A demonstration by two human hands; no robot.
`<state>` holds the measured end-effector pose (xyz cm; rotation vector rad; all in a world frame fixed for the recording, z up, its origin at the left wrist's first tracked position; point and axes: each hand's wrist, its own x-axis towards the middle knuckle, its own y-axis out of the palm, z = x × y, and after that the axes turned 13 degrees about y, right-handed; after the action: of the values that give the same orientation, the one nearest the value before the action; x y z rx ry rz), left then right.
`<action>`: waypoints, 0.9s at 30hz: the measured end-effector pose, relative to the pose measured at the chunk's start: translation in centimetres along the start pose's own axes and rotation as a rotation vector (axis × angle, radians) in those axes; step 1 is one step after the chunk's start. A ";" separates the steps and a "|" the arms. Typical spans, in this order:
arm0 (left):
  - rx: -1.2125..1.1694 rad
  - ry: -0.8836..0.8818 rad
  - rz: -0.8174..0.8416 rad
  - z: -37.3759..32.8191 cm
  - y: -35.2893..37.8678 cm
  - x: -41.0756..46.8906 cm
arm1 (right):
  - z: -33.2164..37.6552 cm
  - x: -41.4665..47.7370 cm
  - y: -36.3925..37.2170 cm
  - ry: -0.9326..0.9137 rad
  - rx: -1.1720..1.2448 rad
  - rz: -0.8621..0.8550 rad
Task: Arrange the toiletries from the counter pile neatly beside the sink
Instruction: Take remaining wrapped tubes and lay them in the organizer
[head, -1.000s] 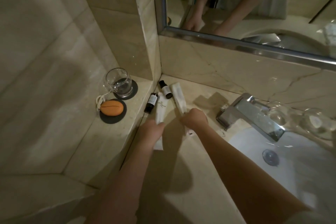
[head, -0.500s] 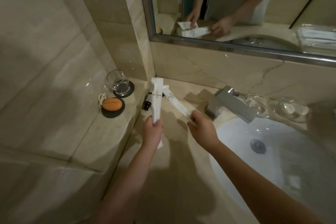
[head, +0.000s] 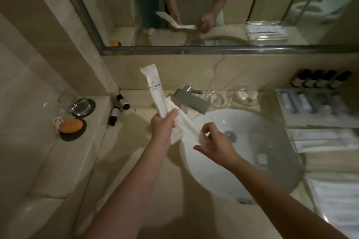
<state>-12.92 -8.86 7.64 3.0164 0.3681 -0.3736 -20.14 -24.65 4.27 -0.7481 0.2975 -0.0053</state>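
On the ledge [head: 58,161] at nine o'clock from the sink [head: 213,170] stand a glass [head: 72,103] and an orange soap [head: 71,125]. I leave those alone. Just to their three o'clock, in the corner of the bench [head: 124,141], two small dark bottles [head: 114,115] lie on their sides, and they are all I can see of the pile.

Next comes my left grip [head: 162,124], curled round the lower part of a long white packet [head: 153,91] that points up toward eleven o'clock, lifted clear of the bench. A second white packet [head: 184,120] crosses behind it and slants down toward five o'clock. There my right grip [head: 215,141] pinches its end between thumb and fingertips. Blur keeps me from telling whether my left fingers clamp this one as well. Both packets hang over the near-left rim of the sink, with the tap [head: 191,101] at their one o'clock.

To do this step well, I judge I should keep both holds firm while I am above the basin, since a slip would drop a packet into the bowl. At three o'clock from the sink a row of dark bottles [head: 321,81] and other packets [head: 303,103] already look ordered, so that seems the place to aim for. I would lay my two packets flat and parallel, ends level, print facing the same way. The fallen bottles can follow, stood upright.
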 end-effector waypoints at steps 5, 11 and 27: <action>0.083 0.078 0.156 0.5 6.1 -2.4 | -3.6 -1.7 -3.8 0.203 0.466 0.063; 0.234 0.109 0.402 2.0 12.9 -5.6 | -9.2 -3.9 -7.2 0.354 0.502 -0.147; 0.396 0.126 0.714 6.7 23.5 -11.6 | -22.7 -9.3 -15.6 0.858 0.763 -0.789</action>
<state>-19.61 -34.99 5.17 3.2601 -0.8586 -0.2058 -33.58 -50.34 1.46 -0.0161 0.7392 -1.1490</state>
